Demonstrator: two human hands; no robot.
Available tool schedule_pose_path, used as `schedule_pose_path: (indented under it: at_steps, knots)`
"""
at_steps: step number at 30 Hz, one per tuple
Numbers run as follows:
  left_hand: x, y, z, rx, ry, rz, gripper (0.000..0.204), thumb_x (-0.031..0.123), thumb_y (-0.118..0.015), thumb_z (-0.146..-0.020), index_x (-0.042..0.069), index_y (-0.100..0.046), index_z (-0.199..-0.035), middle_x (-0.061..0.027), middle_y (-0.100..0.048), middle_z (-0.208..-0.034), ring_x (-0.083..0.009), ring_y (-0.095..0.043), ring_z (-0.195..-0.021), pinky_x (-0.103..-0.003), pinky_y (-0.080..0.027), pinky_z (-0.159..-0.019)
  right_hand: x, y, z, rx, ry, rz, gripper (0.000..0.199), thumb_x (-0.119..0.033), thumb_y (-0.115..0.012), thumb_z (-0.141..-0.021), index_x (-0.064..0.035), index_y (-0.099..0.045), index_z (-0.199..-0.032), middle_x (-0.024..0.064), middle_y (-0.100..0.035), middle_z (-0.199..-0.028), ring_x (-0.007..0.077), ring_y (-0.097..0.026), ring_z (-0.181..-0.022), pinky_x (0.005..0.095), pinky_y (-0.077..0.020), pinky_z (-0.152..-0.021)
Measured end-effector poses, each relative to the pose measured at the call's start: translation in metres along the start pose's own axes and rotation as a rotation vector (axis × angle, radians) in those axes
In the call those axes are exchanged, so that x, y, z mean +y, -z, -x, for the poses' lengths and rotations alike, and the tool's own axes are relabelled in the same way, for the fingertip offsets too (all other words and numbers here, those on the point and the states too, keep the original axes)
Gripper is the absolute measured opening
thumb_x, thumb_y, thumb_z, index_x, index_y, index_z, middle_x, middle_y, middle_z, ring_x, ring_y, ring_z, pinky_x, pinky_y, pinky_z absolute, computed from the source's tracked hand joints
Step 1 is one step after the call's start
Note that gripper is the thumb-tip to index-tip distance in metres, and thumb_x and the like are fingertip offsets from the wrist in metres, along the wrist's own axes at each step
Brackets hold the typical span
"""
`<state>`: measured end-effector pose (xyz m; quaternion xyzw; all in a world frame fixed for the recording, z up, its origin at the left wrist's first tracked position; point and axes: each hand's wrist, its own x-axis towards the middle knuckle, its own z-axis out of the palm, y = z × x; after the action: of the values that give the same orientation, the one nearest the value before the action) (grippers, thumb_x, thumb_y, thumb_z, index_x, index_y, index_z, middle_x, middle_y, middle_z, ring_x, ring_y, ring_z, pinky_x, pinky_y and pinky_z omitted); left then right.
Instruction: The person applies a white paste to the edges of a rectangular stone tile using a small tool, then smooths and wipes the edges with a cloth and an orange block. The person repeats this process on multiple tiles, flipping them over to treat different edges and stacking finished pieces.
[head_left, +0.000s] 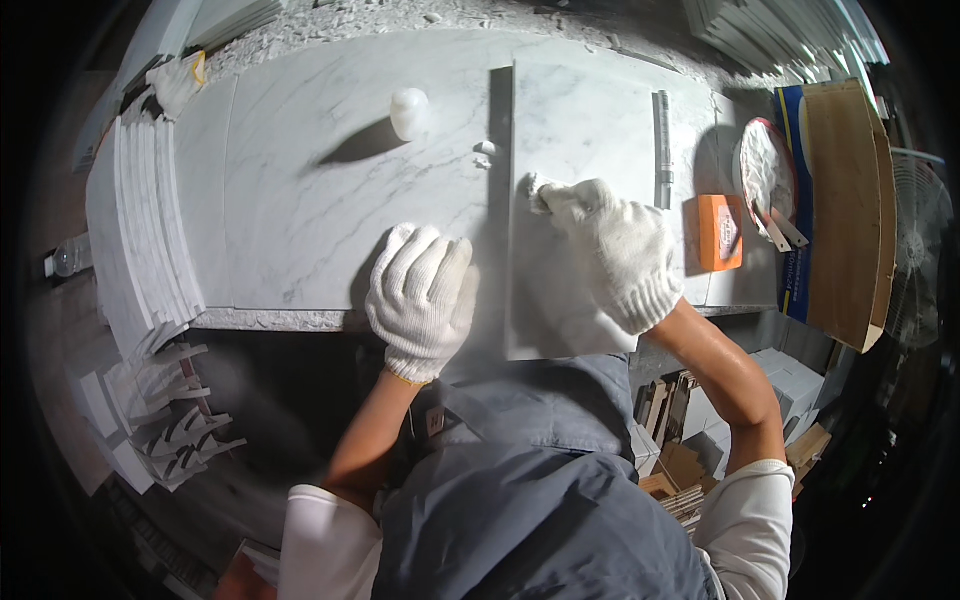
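A rectangular white marble-look tile (580,120) lies on a larger grey-veined slab, its near edge by my apron. My right hand (625,240), in a white knit glove, is closed over the tile. Its fingertips pinch a small, pale, white-smeared piece (538,192) at the tile's left edge; its kind is too small to tell. My left hand (422,290), gloved the same way, rests on the slab (300,220) near its front edge. Its fingers are stretched out and hold nothing. White crumbs (485,150) lie just left of the tile.
A white bottle (409,114) stands on the slab. Right of the tile are a clear ruler-like strip (663,150), an orange box (721,233), a round bag-lined container (768,165) with scrapers, and an open cardboard box (835,210). Stacked tile strips (150,220) flank the left.
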<state>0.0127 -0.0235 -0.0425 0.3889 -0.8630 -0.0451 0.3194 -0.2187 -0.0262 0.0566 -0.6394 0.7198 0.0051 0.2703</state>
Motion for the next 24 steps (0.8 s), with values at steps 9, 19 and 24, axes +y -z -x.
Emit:
schedule_pose_path:
  at_steps: [9,19,24]
  knots:
    - [0.004,0.001,-0.006,0.038,-0.003,-0.046,0.024,0.023,-0.073,-0.09,0.008,-0.075,-0.109,-0.0079,-0.067,-0.112,-0.0287,-0.063,-0.115,-0.049,-0.05,-0.108,0.012,-0.012,-0.006,0.339,0.327,0.103,0.026,-0.019,-0.063,-0.097,-0.0084,-0.066,-0.121,0.0146,-0.068,-0.106,0.0252,-0.071,-0.079,0.0377,-0.0593,-0.066]
    - [0.003,-0.004,-0.001,0.105,-0.033,-0.069,0.026,0.018,-0.073,-0.087,0.008,-0.074,-0.112,-0.0074,-0.068,-0.112,-0.0288,-0.064,-0.115,-0.048,-0.051,-0.106,0.039,-0.034,0.093,0.183,0.13,-0.216,0.027,-0.008,-0.066,-0.092,-0.0141,-0.075,-0.117,0.0111,-0.072,-0.1,0.0272,-0.073,-0.082,0.0369,-0.058,-0.069]
    - [0.001,-0.005,-0.002,0.123,-0.061,-0.027,0.025,0.02,-0.074,-0.089,0.008,-0.074,-0.112,-0.0076,-0.069,-0.11,-0.0274,-0.065,-0.114,-0.048,-0.051,-0.106,0.088,-0.059,0.127,0.506,-0.091,-0.325,0.028,0.0,-0.065,-0.094,-0.0075,-0.075,-0.119,0.0087,-0.069,-0.086,0.0158,-0.067,-0.069,0.029,-0.0533,-0.063]
